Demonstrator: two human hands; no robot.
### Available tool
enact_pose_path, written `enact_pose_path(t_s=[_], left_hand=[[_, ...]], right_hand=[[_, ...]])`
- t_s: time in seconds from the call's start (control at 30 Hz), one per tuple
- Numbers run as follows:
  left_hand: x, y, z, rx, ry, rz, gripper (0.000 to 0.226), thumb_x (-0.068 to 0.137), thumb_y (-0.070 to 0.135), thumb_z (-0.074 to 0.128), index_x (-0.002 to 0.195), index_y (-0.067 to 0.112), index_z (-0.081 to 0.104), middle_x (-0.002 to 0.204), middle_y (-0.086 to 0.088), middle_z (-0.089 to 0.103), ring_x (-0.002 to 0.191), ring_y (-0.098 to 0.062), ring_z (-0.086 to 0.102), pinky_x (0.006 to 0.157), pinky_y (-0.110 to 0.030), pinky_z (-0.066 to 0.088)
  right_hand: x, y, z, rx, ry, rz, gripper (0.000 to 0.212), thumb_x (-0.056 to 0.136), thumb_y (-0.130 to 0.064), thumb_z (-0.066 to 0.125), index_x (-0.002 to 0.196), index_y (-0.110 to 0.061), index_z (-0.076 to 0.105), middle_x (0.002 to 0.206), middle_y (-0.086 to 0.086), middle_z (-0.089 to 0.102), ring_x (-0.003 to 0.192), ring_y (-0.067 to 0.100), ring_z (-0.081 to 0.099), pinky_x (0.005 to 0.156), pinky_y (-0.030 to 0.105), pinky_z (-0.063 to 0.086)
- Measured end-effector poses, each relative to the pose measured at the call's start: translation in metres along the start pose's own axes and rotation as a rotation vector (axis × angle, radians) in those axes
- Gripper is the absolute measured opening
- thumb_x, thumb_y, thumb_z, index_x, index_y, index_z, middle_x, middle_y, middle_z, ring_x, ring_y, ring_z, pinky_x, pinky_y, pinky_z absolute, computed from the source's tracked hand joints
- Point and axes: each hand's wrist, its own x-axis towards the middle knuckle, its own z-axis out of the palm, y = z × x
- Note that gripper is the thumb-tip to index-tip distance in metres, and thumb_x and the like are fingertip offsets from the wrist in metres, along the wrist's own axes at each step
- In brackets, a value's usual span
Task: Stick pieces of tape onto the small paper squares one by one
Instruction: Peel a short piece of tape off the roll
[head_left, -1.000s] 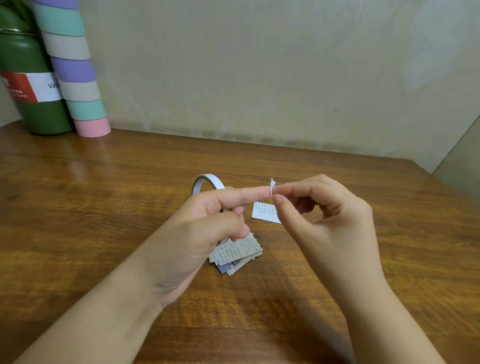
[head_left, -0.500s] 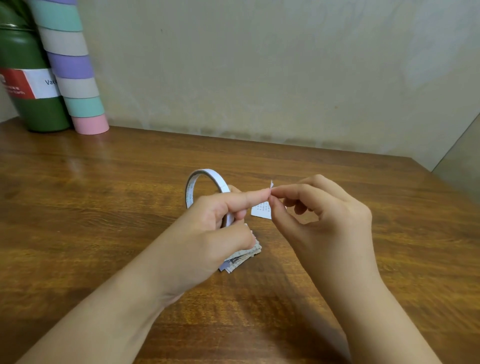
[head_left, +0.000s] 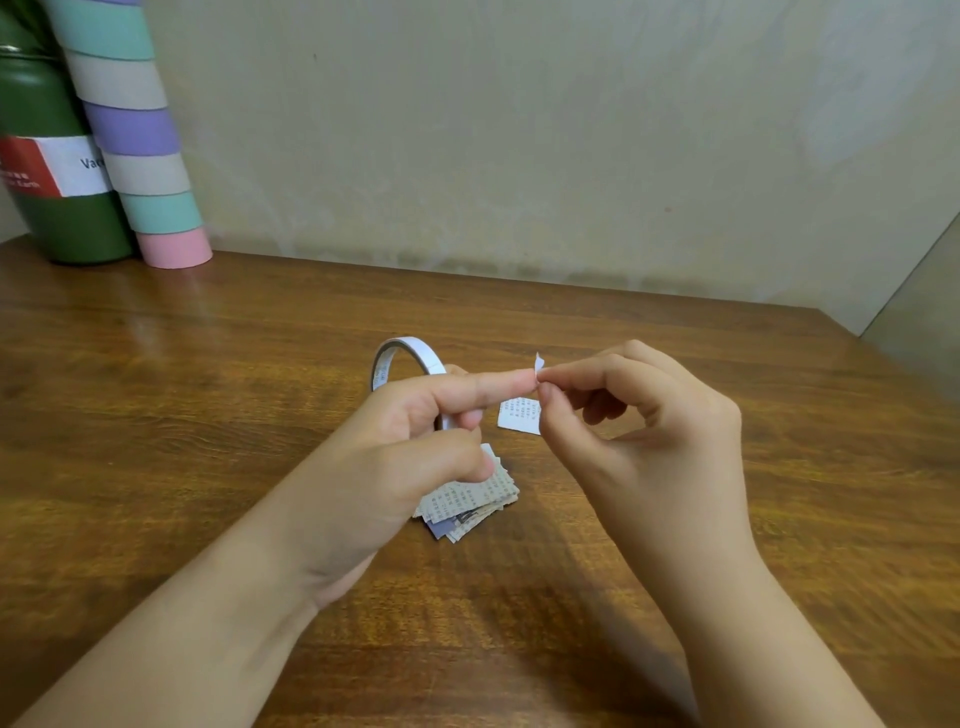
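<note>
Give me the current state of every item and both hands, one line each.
White tape roll: upright, held in left hand.
Small white tape piece: pinched by right hand, touching the left index fingertip.
Single printed paper square: flat on wooden table.
Stack of printed paper squares: on table, partly under left hand.

Both bare forearms reached in from below. The left hand (head_left: 410, 447) extended its forefinger rightward, other fingers curled. The right hand (head_left: 639, 415) pinched thumb and forefinger together at that fingertip.
</note>
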Motion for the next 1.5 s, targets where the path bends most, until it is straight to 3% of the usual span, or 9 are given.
enact_pose_path(t_s=[0.13,0.23,0.33,0.5,0.67,1.1,1.2,1.3,1.5], left_hand=[[0.0003,-0.0037,-0.0026,-0.032,-0.021,0.008,0.058,0.053,0.032,0.059,0.110,0.034,0.070,0.074,0.023,0.053,0.072,0.006,0.052,0.079,-0.025,0.036],[0.0011,-0.0035,-0.0036,-0.094,-0.056,0.010,0.057,0.054,0.028,0.059,0.109,0.028,0.071,0.076,0.000,0.038,0.066,0.000,0.043,0.069,-0.017,0.044],[0.0017,-0.0019,-0.0044,-0.154,-0.088,0.012,0.056,0.054,0.024,0.059,0.108,0.024,0.072,0.078,-0.006,0.029,0.064,-0.004,0.042,0.065,-0.016,0.046],[0.0036,-0.0049,-0.0070,-0.228,-0.101,0.003,0.057,0.052,0.021,0.058,0.107,0.018,0.073,0.073,0.001,0.037,0.062,-0.009,0.039,0.068,-0.027,0.037],[0.0063,-0.0074,-0.0081,-0.298,-0.109,-0.008,0.059,0.049,0.019,0.057,0.105,0.014,0.073,0.071,0.004,0.041,0.060,-0.010,0.036,0.061,-0.024,0.039],[-0.0003,-0.0055,-0.0045,-0.051,-0.070,-0.015,0.058,0.052,0.029,0.060,0.109,0.035,0.070,0.077,0.009,0.040,0.067,-0.001,0.045,0.073,-0.019,0.043],[-0.0008,-0.0033,-0.0035,-0.011,-0.059,0.002,0.058,0.051,0.031,0.059,0.108,0.036,0.070,0.074,0.011,0.040,0.067,0.001,0.044,0.070,-0.012,0.043],[-0.0004,-0.0032,-0.0054,-0.014,-0.046,0.000,0.058,0.051,0.031,0.059,0.107,0.034,0.071,0.073,0.013,0.043,0.068,0.003,0.046,0.069,-0.016,0.044],[0.0001,-0.0026,-0.0067,-0.091,-0.072,0.001,0.057,0.053,0.026,0.060,0.108,0.028,0.072,0.077,-0.001,0.034,0.066,-0.005,0.040,0.067,-0.018,0.045]], right_hand=[[0.0001,-0.0011,-0.0008,0.044,-0.006,0.023,0.006,0.074,-0.008,0.070,0.075,-0.015,0.072,0.068,-0.008,0.060,0.064,0.004,0.051,0.061,0.012,0.040],[0.0003,-0.0025,-0.0014,0.109,-0.007,0.070,0.007,0.074,-0.009,0.069,0.074,-0.016,0.071,0.067,-0.007,0.061,0.063,0.008,0.052,0.060,0.014,0.041],[0.0012,-0.0033,-0.0017,0.139,-0.009,0.095,0.009,0.075,-0.009,0.069,0.074,-0.018,0.071,0.067,-0.008,0.062,0.063,0.007,0.053,0.061,0.011,0.039],[0.0023,-0.0033,-0.0035,0.149,-0.011,0.088,0.010,0.077,-0.010,0.069,0.075,-0.020,0.071,0.069,-0.008,0.062,0.064,0.007,0.053,0.063,0.012,0.039],[0.0030,-0.0022,-0.0068,0.055,-0.028,-0.014,0.007,0.078,-0.010,0.071,0.083,-0.015,0.073,0.073,-0.007,0.061,0.067,0.007,0.055,0.063,0.017,0.044],[-0.0003,0.0013,-0.0031,-0.278,0.030,-0.224,0.005,0.082,-0.010,0.069,0.079,-0.008,0.073,0.070,0.001,0.060,0.063,0.017,0.053,0.060,0.024,0.041],[-0.0008,0.0000,-0.0024,-0.254,0.040,-0.194,0.005,0.080,-0.010,0.069,0.077,-0.009,0.073,0.069,0.000,0.059,0.062,0.016,0.053,0.059,0.023,0.040],[-0.0007,-0.0013,-0.0042,-0.160,0.027,-0.146,0.003,0.078,-0.009,0.070,0.076,-0.009,0.072,0.069,-0.002,0.058,0.063,0.012,0.051,0.060,0.020,0.041],[0.0008,-0.0037,-0.0060,-0.061,-0.001,-0.077,0.002,0.077,-0.009,0.071,0.076,-0.011,0.072,0.069,-0.003,0.060,0.063,0.009,0.053,0.059,0.021,0.044]])
